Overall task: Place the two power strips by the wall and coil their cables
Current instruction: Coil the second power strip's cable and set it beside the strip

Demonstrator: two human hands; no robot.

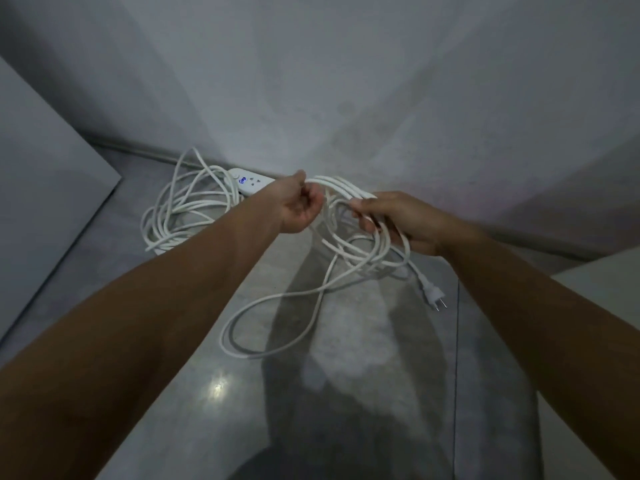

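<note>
A white power strip (250,182) lies on the floor against the wall, partly hidden behind my left hand. Its loose white cable (180,209) is heaped to the left of it. I hold a second white cable (360,251) above the floor as several loops. My left hand (300,206) pinches the top of the loops. My right hand (394,216) grips the bundle from the right. One long loop hangs down to the floor, and the plug (432,293) dangles below my right hand. A second power strip is not visible.
A grey wall (346,81) rises straight ahead above a polished grey floor (214,375). A grey panel (45,188) stands at the left, and a pale block edge (602,282) sits at the right. My shadow falls across the floor in the middle.
</note>
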